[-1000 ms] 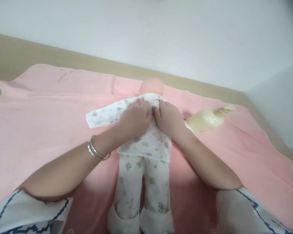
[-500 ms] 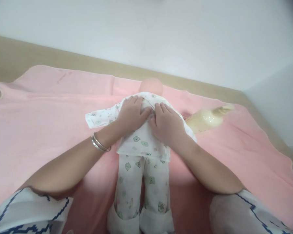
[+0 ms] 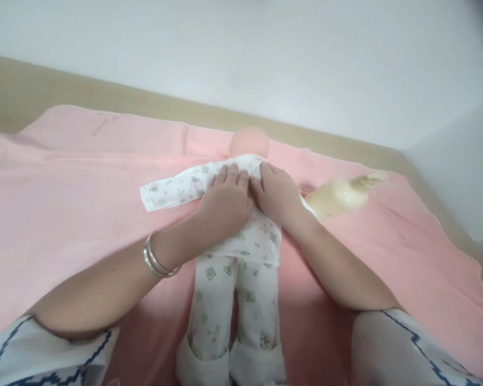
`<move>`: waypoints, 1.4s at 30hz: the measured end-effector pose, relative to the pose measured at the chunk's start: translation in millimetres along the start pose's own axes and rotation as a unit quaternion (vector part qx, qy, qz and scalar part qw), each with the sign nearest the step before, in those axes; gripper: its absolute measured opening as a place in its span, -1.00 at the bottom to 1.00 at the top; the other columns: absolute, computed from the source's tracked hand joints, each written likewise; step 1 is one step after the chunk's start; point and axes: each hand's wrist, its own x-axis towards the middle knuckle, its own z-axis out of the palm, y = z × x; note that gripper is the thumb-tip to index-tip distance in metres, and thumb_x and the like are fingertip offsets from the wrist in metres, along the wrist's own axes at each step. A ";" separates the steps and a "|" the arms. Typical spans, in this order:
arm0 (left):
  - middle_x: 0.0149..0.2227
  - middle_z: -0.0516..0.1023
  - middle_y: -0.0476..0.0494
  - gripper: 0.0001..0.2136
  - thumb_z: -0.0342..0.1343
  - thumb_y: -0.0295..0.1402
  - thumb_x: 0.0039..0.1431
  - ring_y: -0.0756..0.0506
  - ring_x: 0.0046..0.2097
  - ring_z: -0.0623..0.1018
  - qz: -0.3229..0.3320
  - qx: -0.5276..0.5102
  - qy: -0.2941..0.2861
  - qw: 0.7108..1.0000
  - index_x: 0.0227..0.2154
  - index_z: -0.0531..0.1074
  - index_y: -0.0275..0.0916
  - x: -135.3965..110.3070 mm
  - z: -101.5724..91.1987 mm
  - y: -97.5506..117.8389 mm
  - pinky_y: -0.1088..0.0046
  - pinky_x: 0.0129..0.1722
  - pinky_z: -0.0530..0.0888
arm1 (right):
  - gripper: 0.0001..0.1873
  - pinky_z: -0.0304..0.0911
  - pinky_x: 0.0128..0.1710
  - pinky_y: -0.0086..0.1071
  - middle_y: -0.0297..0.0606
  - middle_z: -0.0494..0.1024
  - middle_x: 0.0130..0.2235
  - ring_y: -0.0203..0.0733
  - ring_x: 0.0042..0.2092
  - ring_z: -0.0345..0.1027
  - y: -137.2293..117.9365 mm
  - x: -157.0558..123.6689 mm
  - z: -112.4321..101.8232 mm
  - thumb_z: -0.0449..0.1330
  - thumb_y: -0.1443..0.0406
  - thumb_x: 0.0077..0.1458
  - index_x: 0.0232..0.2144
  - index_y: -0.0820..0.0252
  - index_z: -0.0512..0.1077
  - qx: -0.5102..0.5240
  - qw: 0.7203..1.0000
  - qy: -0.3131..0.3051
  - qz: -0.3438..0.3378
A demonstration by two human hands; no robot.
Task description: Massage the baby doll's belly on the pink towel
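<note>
A baby doll (image 3: 249,142) lies on a pink blanket, its head at the far end and its legs toward me. It wears a white printed top (image 3: 177,187) and matching trousers (image 3: 213,300) with turned-up cuffs. My left hand (image 3: 227,201) lies flat over the chest of the top, fingers stretched out. Just beside it, my right hand (image 3: 279,193) rests on the right side of the chest, fingers extended along the cloth near the neckline. The cloth under both palms is hidden.
The pink blanket (image 3: 84,214) spreads over a tan surface (image 3: 32,80) that meets a white wall (image 3: 185,48). Right of the doll lies a pale yellow pump bottle (image 3: 338,197) on its side, near my right forearm.
My left hand has moved right across the chest, closer to my right hand, uncovering the doll's left-side shoulder cloth. My right hand has shifted slightly up. The chest cloth looks flatter.
</note>
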 end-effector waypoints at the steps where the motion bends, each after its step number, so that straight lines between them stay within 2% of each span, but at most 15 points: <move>1: 0.46 0.09 -0.50 -0.46 -0.20 -0.39 0.36 -0.41 0.50 0.07 0.001 -0.012 -0.001 1.000 0.34 0.16 -0.50 2.6 -1.7 -3.2 -0.08 0.46 0.15 | -0.61 0.28 0.01 -0.04 0.15 0.58 -0.05 0.18 0.00 0.43 -0.4 -0.4 0.1 -0.14 0.20 0.35 -0.06 0.33 0.37 -0.003 1.000 -0.001 -0.001; 5: 0.30 0.38 -0.38 -0.57 -0.23 -0.35 0.38 -0.31 0.42 0.25 0.023 -0.046 0.020 0.998 0.16 0.37 -0.37 16.9 -1.7 -20.1 -0.01 0.43 0.20 | -0.58 0.25 0.04 -0.04 0.13 0.57 -0.09 0.17 -0.02 0.43 -5.4 -6.2 -2.6 -0.18 0.21 0.37 -0.07 0.35 0.38 -0.023 1.000 0.000 -0.005; 7: 0.22 0.44 -0.39 -0.59 -0.23 -0.31 0.39 -0.32 0.37 0.30 0.027 -0.053 0.042 0.997 0.10 0.40 -0.37 24.2 3.8 -26.7 -0.04 0.42 0.21 | -0.56 0.26 0.04 -0.04 0.15 0.57 -0.09 0.19 -0.01 0.42 -9.6 -12.7 -4.8 -0.19 0.20 0.38 -0.05 0.37 0.39 -0.040 0.999 0.005 -0.009; 10: 0.24 0.41 -0.49 -0.52 -0.21 -0.25 0.39 -0.36 0.34 0.32 -0.003 -0.062 0.075 0.995 0.15 0.35 -0.49 31.6 13.0 -30.6 -0.03 0.41 0.20 | -0.51 0.28 0.05 -0.02 0.21 0.56 -0.05 0.23 0.02 0.41 -17.5 -25.2 -7.0 -0.16 0.19 0.37 0.03 0.45 0.38 -0.072 0.997 0.016 -0.027; 13: 0.31 0.34 -0.50 -0.44 -0.18 -0.21 0.37 -0.36 0.36 0.28 -0.030 -0.082 0.091 0.992 0.26 0.25 -0.57 32.9 17.2 -29.2 0.00 0.43 0.18 | -0.48 0.30 0.05 0.01 0.24 0.56 -0.01 0.25 0.06 0.41 -24.6 -35.2 -6.6 -0.14 0.22 0.36 0.11 0.53 0.37 -0.093 0.994 0.032 -0.037; 18: 0.27 0.39 -0.46 -0.45 -0.16 -0.21 0.37 -0.34 0.31 0.33 -0.026 -0.096 0.115 0.988 0.24 0.29 -0.52 29.8 17.3 -28.0 0.03 0.40 0.23 | -0.42 0.28 0.16 0.03 0.27 0.52 0.11 0.28 0.16 0.38 -23.3 -32.4 -1.3 -0.13 0.25 0.34 0.20 0.60 0.33 -0.068 0.997 0.027 -0.030; 21: 0.23 0.43 -0.43 -0.49 -0.16 -0.21 0.37 -0.32 0.27 0.37 -0.027 -0.099 0.118 0.988 0.20 0.34 -0.48 29.7 17.5 -29.1 0.06 0.38 0.26 | -0.38 0.19 0.29 0.04 0.29 0.42 0.24 0.27 0.30 0.26 -15.7 -21.8 4.6 -0.12 0.27 0.32 0.26 0.65 0.26 -0.032 0.999 0.024 -0.034; 24: 0.22 0.43 -0.44 -0.49 -0.17 -0.24 0.37 -0.31 0.26 0.37 -0.028 -0.098 0.117 0.988 0.21 0.33 -0.51 30.6 18.4 -30.1 0.07 0.38 0.25 | -0.37 0.09 0.37 0.08 0.26 0.33 0.32 0.23 0.38 0.16 -8.7 -11.7 10.9 -0.11 0.28 0.30 0.29 0.62 0.22 0.008 0.999 0.032 -0.030; 28: 0.24 0.43 -0.43 -0.47 -0.16 -0.24 0.36 -0.32 0.27 0.37 -0.030 -0.101 0.122 0.987 0.23 0.32 -0.51 32.2 21.1 -31.4 0.07 0.38 0.25 | -0.37 0.06 0.38 0.13 0.22 0.32 0.33 0.21 0.39 0.15 -4.4 -6.1 15.9 -0.11 0.25 0.29 0.28 0.56 0.23 0.041 0.998 0.038 -0.018; 33: 0.24 0.44 -0.42 -0.47 -0.16 -0.23 0.35 -0.33 0.26 0.38 -0.027 -0.106 0.132 0.985 0.23 0.33 -0.50 32.9 23.3 -32.5 0.03 0.36 0.27 | -0.36 0.02 0.41 0.12 0.23 0.29 0.34 0.22 0.40 0.12 -4.1 -7.1 16.8 -0.11 0.24 0.29 0.28 0.57 0.22 0.053 0.998 0.035 -0.017; 37: 0.25 0.43 -0.43 -0.46 -0.15 -0.24 0.35 -0.34 0.27 0.37 -0.027 -0.108 0.129 0.985 0.24 0.32 -0.52 33.1 23.4 -32.2 0.03 0.38 0.25 | -0.37 0.03 0.40 0.14 0.21 0.30 0.34 0.22 0.40 0.12 -4.5 -7.6 16.8 -0.12 0.24 0.28 0.28 0.53 0.23 0.058 0.997 0.038 -0.015; 42: 0.22 0.45 -0.41 -0.51 -0.13 -0.24 0.36 -0.32 0.24 0.39 -0.033 -0.109 0.134 0.985 0.19 0.36 -0.47 32.1 23.9 -31.9 0.04 0.36 0.28 | -0.38 0.06 0.38 0.15 0.24 0.31 0.33 0.23 0.38 0.14 -4.3 -7.7 17.4 -0.11 0.24 0.27 0.25 0.54 0.25 0.061 0.997 0.042 -0.016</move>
